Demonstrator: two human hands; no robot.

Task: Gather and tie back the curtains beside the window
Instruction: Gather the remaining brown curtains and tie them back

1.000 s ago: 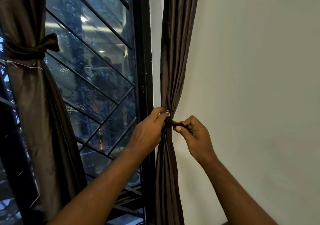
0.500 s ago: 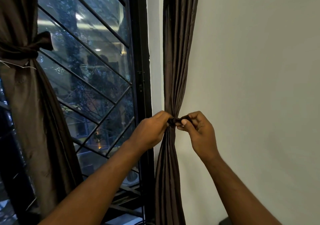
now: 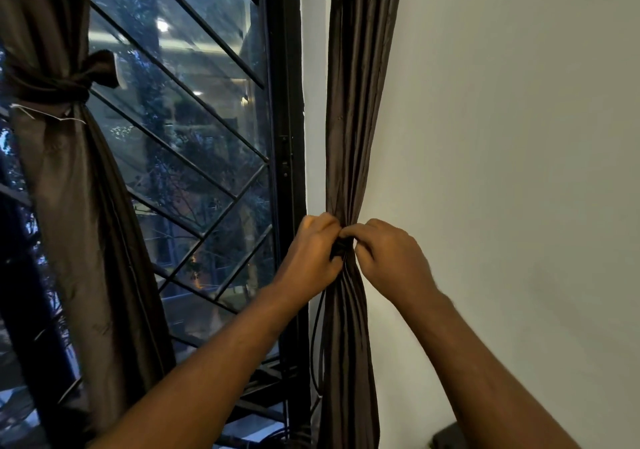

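Both hands meet at the waist of the right curtain (image 3: 356,119), hanging between the window frame (image 3: 285,137) and the wall (image 3: 519,137): left hand (image 3: 308,254) and right hand (image 3: 391,258) each pinch the dark tie (image 3: 341,249) with curled fingers. Best to pull both ends evenly outward, so the knot cinches snug without sliding down the folds
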